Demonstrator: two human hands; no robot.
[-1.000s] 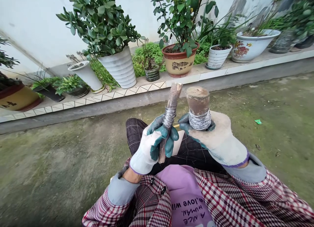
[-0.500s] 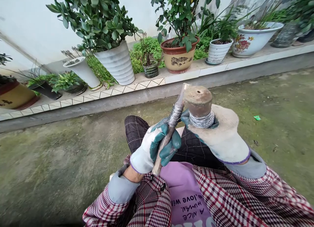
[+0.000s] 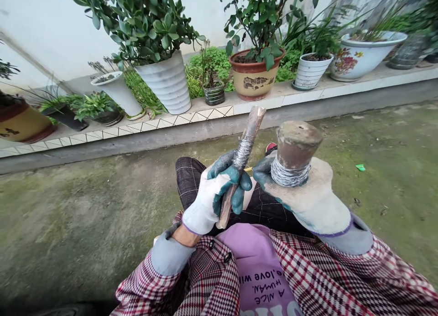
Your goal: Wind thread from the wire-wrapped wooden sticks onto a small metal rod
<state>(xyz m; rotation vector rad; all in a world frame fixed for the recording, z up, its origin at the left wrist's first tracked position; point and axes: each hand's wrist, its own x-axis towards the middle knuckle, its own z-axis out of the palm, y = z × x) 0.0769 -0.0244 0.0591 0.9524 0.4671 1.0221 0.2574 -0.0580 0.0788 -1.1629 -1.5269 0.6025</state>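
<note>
My left hand [image 3: 208,195], in a white glove with green-coated fingers, is closed around a wooden stick [image 3: 256,117]. Thin silvery wire [image 3: 243,150] is wound in a tight band around the stick's middle, just above my fingers. In my right hand [image 3: 318,197], gloved the same way, is a wooden spool [image 3: 297,145] with its round, holed end facing up. Several turns of grey wire [image 3: 290,173] wrap the spool's neck, and its lower part is hidden by the glove. Stick and spool are apart, held above my lap.
Beyond my knees runs a low tiled ledge [image 3: 205,113] with potted plants, among them a white ribbed pot [image 3: 167,85], a brown-rimmed pot [image 3: 256,81] and a flowered white pot [image 3: 364,58]. A green scrap [image 3: 360,168] lies on the mossy concrete floor [image 3: 102,206].
The stick has shifted up, and its upper end now shows clear of the spool. The spool has moved to the right, away from the stick. Both hands keep their hold.
</note>
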